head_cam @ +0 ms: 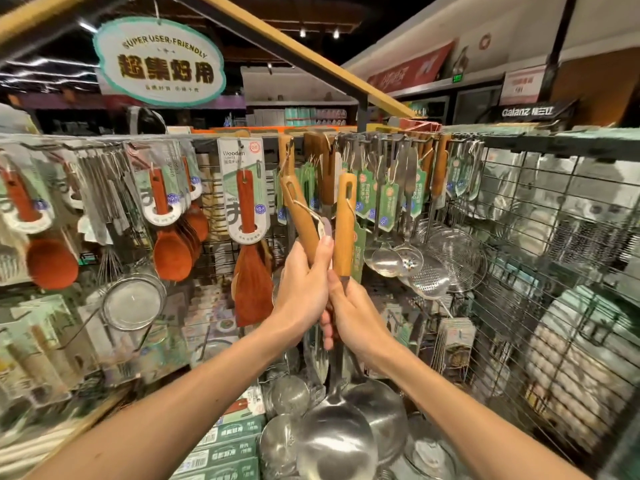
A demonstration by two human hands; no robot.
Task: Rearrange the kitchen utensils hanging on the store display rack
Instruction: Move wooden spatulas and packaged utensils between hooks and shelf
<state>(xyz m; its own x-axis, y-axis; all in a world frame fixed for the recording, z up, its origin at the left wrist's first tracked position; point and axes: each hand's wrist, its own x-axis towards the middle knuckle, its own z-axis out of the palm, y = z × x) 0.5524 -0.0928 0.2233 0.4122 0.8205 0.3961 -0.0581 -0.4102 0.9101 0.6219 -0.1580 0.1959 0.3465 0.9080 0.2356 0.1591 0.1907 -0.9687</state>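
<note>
Wooden-handled steel utensils are being held up in front of the wire display rack (519, 209): the left hand (304, 289) is closed around one tilted ladle handle (301, 216), the right hand (353, 313) is wrapped around the upright spatula handle (344, 223). Strainers (450, 258) and red wooden spoons (173, 251) are hung on hooks alongside. Steel bowls (287, 441) are stacked below, and a green store sign (159, 62) is hung overhead.

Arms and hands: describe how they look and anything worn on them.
Both forearms come in from the bottom of the head view, bare as far as the frame shows; no sleeve or cuff is visible. The left hand and right hand are ungloved. No watch, bracelet or ring shows on the visible sides. The nails look short and plain.
</note>
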